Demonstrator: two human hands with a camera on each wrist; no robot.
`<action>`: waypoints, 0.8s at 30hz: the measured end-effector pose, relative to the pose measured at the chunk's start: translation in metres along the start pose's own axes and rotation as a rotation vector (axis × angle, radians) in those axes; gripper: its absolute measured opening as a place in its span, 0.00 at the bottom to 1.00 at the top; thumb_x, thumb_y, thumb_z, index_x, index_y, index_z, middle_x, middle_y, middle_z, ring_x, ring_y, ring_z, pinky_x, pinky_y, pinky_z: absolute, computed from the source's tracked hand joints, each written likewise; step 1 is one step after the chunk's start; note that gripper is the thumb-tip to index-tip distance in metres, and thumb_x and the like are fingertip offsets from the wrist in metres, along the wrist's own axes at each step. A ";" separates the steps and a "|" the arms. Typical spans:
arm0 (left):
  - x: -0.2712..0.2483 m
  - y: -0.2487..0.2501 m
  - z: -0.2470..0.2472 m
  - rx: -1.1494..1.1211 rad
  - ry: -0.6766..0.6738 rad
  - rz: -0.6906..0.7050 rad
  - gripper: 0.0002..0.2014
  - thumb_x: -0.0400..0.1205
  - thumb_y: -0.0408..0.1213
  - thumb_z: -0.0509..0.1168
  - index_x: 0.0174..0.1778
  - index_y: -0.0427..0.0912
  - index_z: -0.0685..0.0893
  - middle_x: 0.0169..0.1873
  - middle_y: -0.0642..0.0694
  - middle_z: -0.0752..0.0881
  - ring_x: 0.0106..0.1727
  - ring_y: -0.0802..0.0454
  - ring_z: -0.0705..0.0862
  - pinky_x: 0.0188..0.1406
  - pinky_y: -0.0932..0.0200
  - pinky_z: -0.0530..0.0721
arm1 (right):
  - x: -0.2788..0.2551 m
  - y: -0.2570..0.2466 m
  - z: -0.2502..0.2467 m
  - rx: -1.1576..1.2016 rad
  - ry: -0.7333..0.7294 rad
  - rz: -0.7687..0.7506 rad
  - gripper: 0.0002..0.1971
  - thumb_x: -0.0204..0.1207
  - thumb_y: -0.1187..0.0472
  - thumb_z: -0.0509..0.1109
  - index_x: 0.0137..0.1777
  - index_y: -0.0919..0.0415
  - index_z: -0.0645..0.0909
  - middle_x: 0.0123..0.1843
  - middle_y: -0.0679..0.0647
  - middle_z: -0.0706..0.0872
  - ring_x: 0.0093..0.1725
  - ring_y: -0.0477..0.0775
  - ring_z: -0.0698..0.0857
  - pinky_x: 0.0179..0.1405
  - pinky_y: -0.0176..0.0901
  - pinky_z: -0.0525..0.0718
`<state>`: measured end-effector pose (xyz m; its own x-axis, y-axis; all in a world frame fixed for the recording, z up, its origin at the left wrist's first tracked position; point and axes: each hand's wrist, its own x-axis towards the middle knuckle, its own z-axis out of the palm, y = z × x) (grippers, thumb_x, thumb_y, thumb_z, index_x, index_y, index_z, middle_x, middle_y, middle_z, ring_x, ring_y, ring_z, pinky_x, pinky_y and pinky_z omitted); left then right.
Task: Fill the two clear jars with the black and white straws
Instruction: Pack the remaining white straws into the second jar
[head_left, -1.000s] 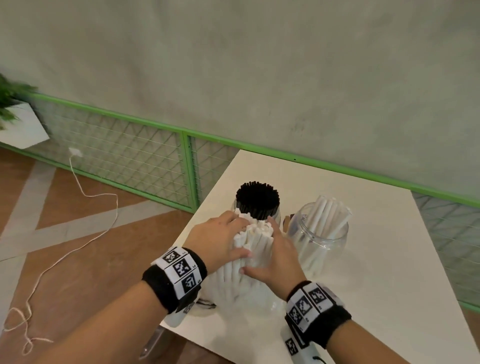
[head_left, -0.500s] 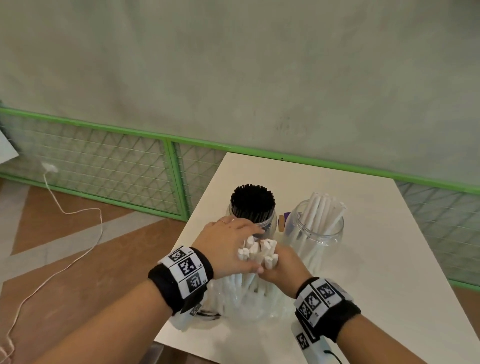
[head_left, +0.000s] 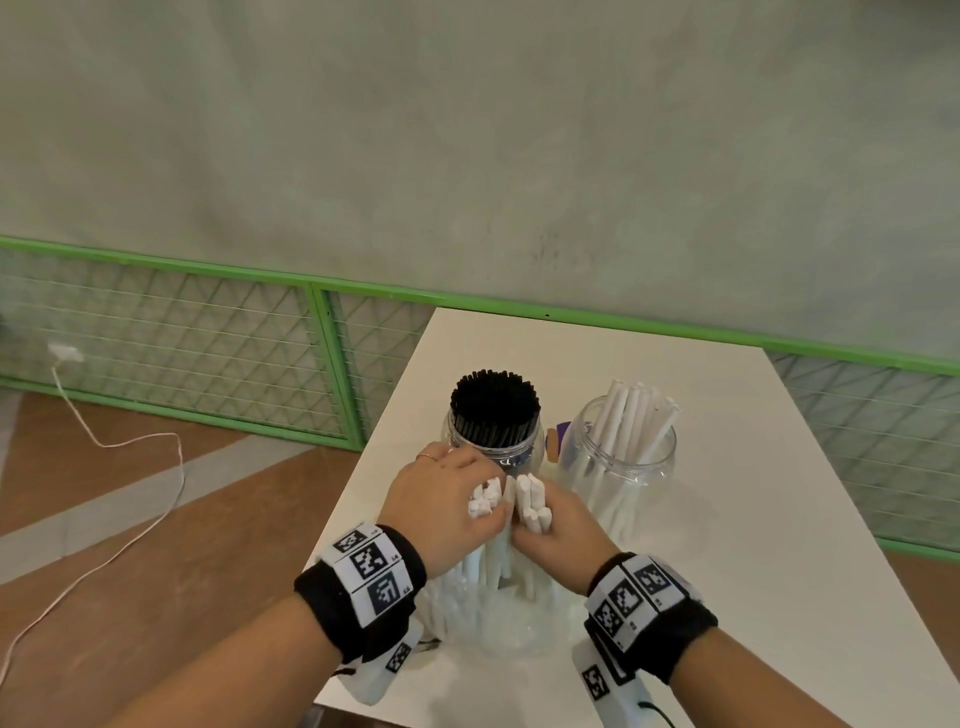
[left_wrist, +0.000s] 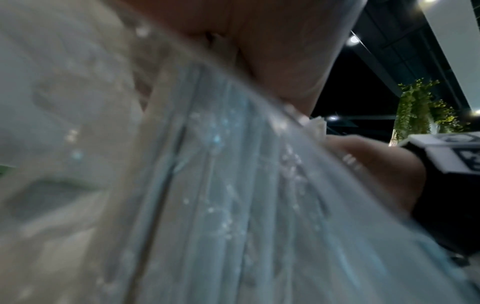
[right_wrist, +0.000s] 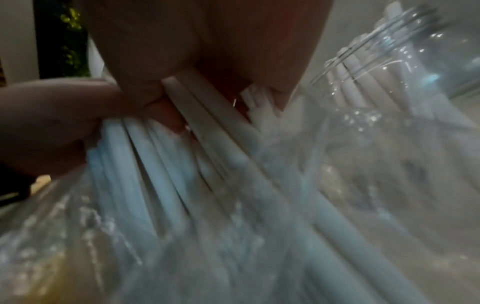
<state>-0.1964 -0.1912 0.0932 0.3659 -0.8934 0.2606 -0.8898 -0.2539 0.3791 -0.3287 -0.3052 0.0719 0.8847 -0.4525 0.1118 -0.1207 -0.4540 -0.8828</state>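
On the white table (head_left: 753, 519) a clear jar (head_left: 496, 452) is packed with black straws (head_left: 493, 405). To its right a second clear jar (head_left: 623, 467) holds some white straws (head_left: 631, 415). In front of them, a bundle of white straws (head_left: 530, 499) stands in a clear plastic bag (head_left: 467, 618). My left hand (head_left: 447, 499) grips the left part of the bundle. My right hand (head_left: 561, 525) grips the right part (right_wrist: 215, 131). A narrow gap parts the two halves at the top. The left wrist view shows the bag (left_wrist: 207, 185) close up and blurred.
A small purple and wooden object (head_left: 555, 441) sits between the two jars. A green-framed mesh fence (head_left: 322, 364) runs behind the table below a grey wall. A white cable (head_left: 130, 467) trails over the floor at the left. The table's right side is bare.
Both hands first cupped one tight bundle. They have since closed round it, and its top has split into two parts. The head view has shifted left.
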 end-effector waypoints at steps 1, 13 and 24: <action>0.000 0.000 0.002 -0.003 0.001 -0.009 0.16 0.72 0.58 0.56 0.46 0.57 0.83 0.46 0.60 0.83 0.50 0.51 0.77 0.50 0.51 0.79 | 0.000 -0.001 0.000 0.040 -0.007 0.001 0.07 0.65 0.63 0.64 0.42 0.52 0.76 0.37 0.47 0.81 0.39 0.46 0.80 0.41 0.44 0.80; 0.001 0.003 0.002 0.038 -0.035 -0.087 0.14 0.75 0.59 0.54 0.49 0.60 0.80 0.49 0.62 0.80 0.55 0.51 0.75 0.50 0.52 0.79 | 0.005 -0.019 -0.039 0.319 0.216 0.064 0.13 0.79 0.63 0.69 0.35 0.47 0.86 0.41 0.57 0.90 0.48 0.56 0.88 0.59 0.56 0.82; 0.001 0.012 0.004 0.064 -0.039 -0.117 0.16 0.74 0.60 0.54 0.48 0.60 0.81 0.50 0.62 0.81 0.55 0.52 0.75 0.52 0.53 0.79 | 0.028 -0.085 -0.173 0.648 0.430 -0.226 0.08 0.80 0.69 0.64 0.41 0.56 0.77 0.33 0.53 0.84 0.39 0.58 0.85 0.50 0.53 0.84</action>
<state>-0.2077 -0.1970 0.0947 0.4583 -0.8699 0.1825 -0.8579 -0.3792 0.3468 -0.3715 -0.4118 0.2288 0.5897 -0.7187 0.3684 0.4420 -0.0945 -0.8920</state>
